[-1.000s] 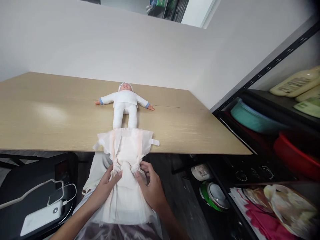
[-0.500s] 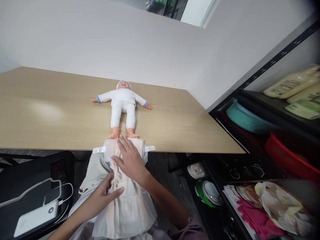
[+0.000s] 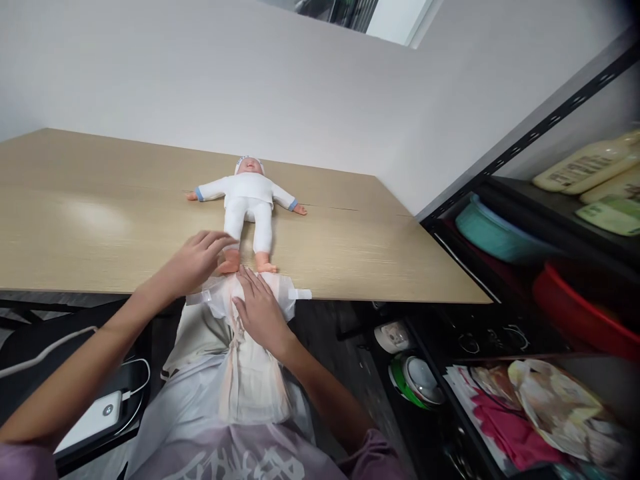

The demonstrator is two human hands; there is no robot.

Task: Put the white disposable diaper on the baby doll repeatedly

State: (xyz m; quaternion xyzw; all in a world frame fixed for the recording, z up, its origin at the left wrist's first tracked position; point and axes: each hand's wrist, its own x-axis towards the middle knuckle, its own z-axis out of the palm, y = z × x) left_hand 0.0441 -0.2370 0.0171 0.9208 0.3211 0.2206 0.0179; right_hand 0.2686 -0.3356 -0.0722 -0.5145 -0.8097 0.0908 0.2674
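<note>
A baby doll (image 3: 249,189) in a white outfit with blue cuffs lies on its back on the table, arms spread and bare feet toward me. At the table's front edge, an unfolded diaper (image 3: 255,383) drapes down over my lap, its white side tabs sticking out. My right hand (image 3: 263,308) rests on the diaper's upper end with fingers stretched out, fingertips close to the doll's feet. Over the doll's foot on the left hovers my left hand (image 3: 203,259), its fingers loosely bent and holding nothing visible. Whether it touches the leg, I cannot tell.
A wooden table (image 3: 120,233) runs along the wall. On a black chair (image 3: 145,393) at left lies a white power bank (image 3: 95,417) with a cable. Shelves at right hold a teal basin (image 3: 493,230), a red basin (image 3: 580,313), bottles and a pink cloth (image 3: 510,427).
My left hand has left the middle of the diaper and moved up to the doll's foot. My right hand stays on the diaper's upper end. The diaper's lower end now lies closer in.
</note>
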